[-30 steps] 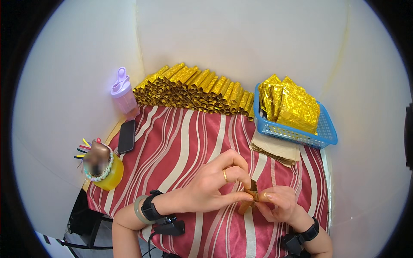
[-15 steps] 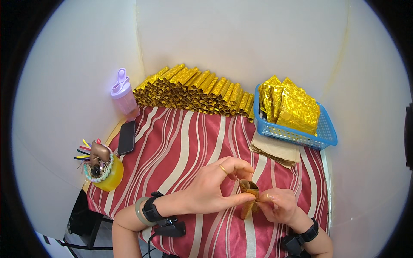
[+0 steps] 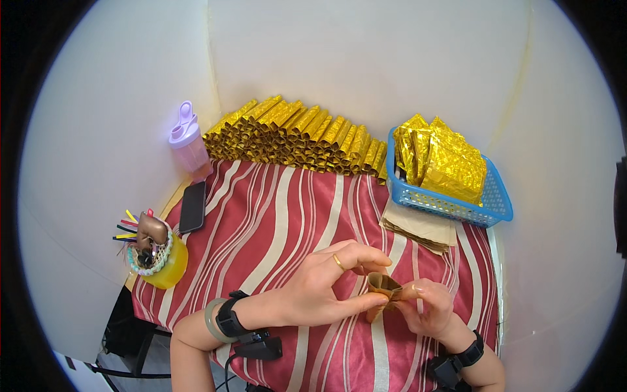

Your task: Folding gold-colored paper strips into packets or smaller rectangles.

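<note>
A small folded paper tube [image 3: 383,283], brown inside with a gold outside, is held above the striped cloth with its open end up. My left hand [image 3: 321,285] pinches its near side with the thumb, the index finger curving over the far side. From the right, my right hand [image 3: 428,306] pinches the tube's right edge between thumb and fingers. Behind both hands, a stack of finished-looking gold paper tubes [image 3: 294,134] lies along the back, their open ends facing me.
A blue plastic basket [image 3: 450,202] holding gold foil paper sheets [image 3: 454,163] stands at back right. Plain paper sheets [image 3: 418,225] lie before it. Leftward are a purple shaker bottle [image 3: 189,147], a dark phone [image 3: 192,208] and a yellow cup [image 3: 171,266] of pens. Striped red cloth [image 3: 261,222] covers the table.
The tube's open end has tilted slightly toward me, showing more of its inside. My right fingers have shifted a little up along its edge; my left hand stays nearly in place.
</note>
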